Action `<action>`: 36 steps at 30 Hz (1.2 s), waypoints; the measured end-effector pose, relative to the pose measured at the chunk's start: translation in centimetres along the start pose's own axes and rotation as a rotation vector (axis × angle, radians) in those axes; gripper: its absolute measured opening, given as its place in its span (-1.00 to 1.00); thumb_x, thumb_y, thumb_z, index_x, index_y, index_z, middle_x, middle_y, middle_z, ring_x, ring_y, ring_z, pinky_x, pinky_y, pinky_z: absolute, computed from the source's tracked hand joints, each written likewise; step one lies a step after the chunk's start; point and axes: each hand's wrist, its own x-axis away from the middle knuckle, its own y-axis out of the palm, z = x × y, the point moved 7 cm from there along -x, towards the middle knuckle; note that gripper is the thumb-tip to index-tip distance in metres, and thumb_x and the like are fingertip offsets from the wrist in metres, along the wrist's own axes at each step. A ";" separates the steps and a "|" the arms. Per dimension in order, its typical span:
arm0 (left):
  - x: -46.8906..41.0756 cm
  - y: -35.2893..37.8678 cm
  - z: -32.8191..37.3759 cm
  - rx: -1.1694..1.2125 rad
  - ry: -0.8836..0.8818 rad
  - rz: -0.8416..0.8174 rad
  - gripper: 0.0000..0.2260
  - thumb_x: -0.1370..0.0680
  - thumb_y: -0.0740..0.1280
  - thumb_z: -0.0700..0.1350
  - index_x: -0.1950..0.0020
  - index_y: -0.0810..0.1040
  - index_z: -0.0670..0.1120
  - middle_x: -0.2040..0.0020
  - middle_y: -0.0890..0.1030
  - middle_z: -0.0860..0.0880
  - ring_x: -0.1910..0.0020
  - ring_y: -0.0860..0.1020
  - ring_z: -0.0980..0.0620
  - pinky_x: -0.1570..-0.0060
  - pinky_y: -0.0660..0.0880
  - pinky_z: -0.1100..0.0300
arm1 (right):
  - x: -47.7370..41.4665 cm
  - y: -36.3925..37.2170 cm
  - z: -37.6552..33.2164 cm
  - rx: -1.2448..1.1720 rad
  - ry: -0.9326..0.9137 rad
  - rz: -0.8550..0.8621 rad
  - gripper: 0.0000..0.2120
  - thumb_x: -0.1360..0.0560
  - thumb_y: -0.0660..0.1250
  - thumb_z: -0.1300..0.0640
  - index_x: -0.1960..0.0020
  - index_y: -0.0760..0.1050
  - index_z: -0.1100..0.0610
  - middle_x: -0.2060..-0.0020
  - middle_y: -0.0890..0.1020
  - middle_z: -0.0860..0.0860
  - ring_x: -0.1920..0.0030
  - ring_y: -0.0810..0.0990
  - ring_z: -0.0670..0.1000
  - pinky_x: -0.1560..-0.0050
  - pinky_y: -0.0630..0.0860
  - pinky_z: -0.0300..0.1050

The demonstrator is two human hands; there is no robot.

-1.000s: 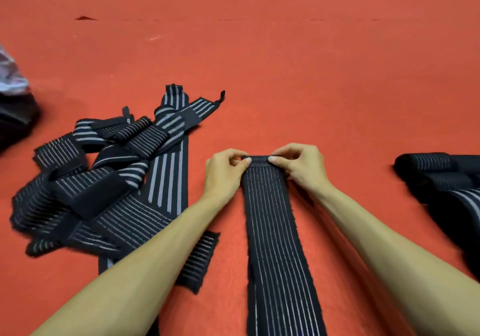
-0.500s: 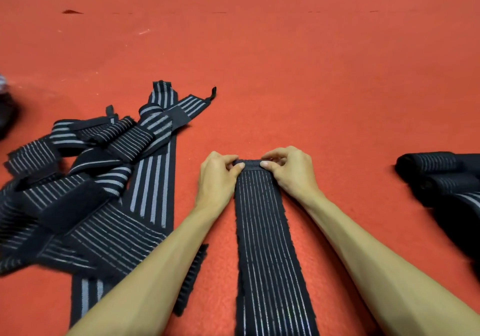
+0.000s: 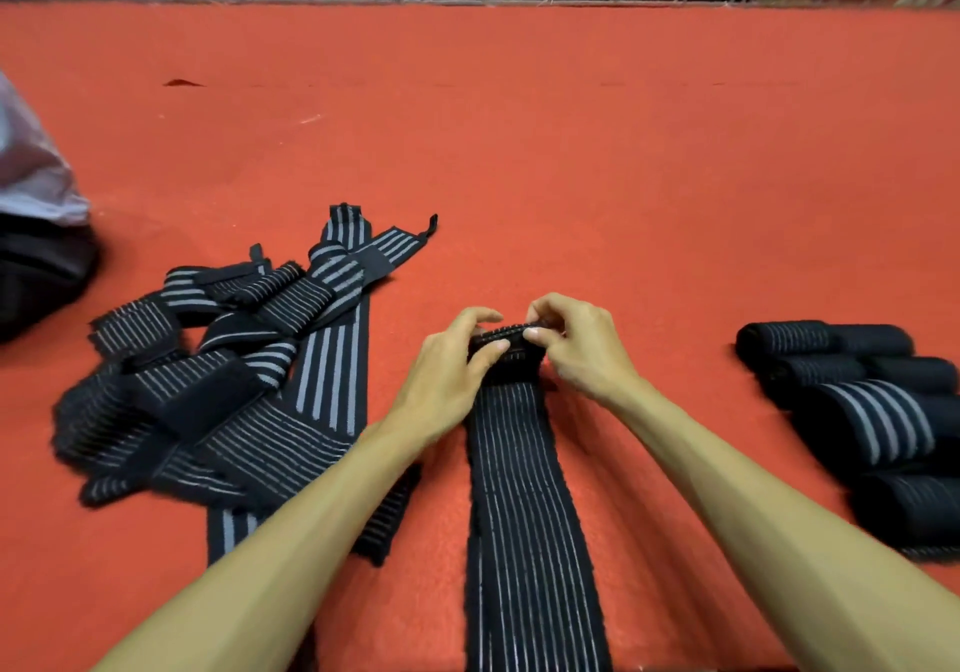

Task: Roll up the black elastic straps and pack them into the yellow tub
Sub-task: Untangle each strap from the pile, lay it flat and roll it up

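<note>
Where it lies on the red tabletop, one black elastic strap runs straight away from the person, its long axis pointing out between the two forearms. Its far end is wound into a small roll. The left hand pinches the roll's left end and the right hand its right end, fingers curled over the top, both equally near. Further rolling would likely travel toward the body, along the strap. A loose pile of straps lies to the left, finished rolls to the right. No yellow tub is visible.
</note>
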 end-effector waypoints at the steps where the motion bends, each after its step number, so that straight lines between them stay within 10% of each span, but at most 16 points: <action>1: 0.4 -1.0 1.6 -0.049 0.064 0.000 -0.79 -0.60 0.31 -0.09 -0.23 0.55 -0.03 -0.07 0.65 0.03 -0.06 0.56 0.10 0.01 0.36 0.44 | 0.7 -1.1 -1.2 0.000 -0.034 0.004 -0.83 -0.48 0.39 0.29 0.19 0.49 0.05 0.37 0.51 -0.18 0.36 0.47 -0.30 0.26 0.32 -0.47; 9: 5.6 -5.3 9.0 0.020 0.098 -0.080 -0.89 -0.60 0.31 -0.12 -0.07 0.61 -0.08 0.12 0.62 0.08 0.09 0.58 0.07 0.10 0.52 0.19 | 6.1 -6.7 -7.8 0.016 -0.113 -0.226 -0.90 -0.49 0.42 0.20 0.14 0.55 0.02 0.32 0.60 -0.12 0.31 0.52 -0.15 0.19 0.43 -0.21; 15: 10.8 -6.0 14.1 0.685 -0.138 -0.386 -0.91 -0.61 0.26 -0.17 -0.02 0.54 -0.15 0.33 0.54 0.01 0.43 0.51 0.13 0.48 0.48 0.29 | 11.3 -9.8 -12.5 -0.619 0.040 -0.650 -0.94 -0.49 0.36 0.27 0.14 0.51 0.26 0.41 0.46 0.08 0.47 0.48 -0.04 0.42 0.50 -0.21; 19: 11.4 -7.0 16.9 0.917 -0.167 -0.452 -0.90 -0.61 0.24 -0.18 0.00 0.53 -0.17 0.37 0.55 0.04 0.48 0.51 0.20 0.49 0.48 0.37 | 11.6 -11.4 -14.3 -0.799 0.007 -0.611 -0.92 -0.46 0.32 0.21 0.20 0.51 0.20 0.43 0.45 0.05 0.50 0.46 -0.09 0.46 0.47 -0.28; 28: 6.8 -4.0 9.5 0.333 -0.053 -0.116 -0.92 -0.63 0.26 -0.17 -0.05 0.54 -0.07 0.12 0.56 0.03 0.13 0.51 0.14 0.15 0.45 0.32 | 9.4 -5.6 -6.8 -0.722 0.208 -0.415 -0.91 -0.55 0.33 0.22 0.04 0.45 0.24 0.36 0.49 0.10 0.43 0.45 0.02 0.42 0.51 -0.16; 36: 2.1 -0.1 4.4 0.272 0.086 0.031 -0.83 -0.61 0.25 -0.26 0.01 0.52 0.01 0.08 0.58 0.14 0.07 0.51 0.31 -0.02 0.40 0.39 | 4.3 -1.8 -0.9 -0.654 0.243 -0.232 -0.70 -0.57 0.31 -0.02 0.12 0.48 0.23 0.42 0.44 0.10 0.48 0.38 0.01 0.47 0.37 -0.18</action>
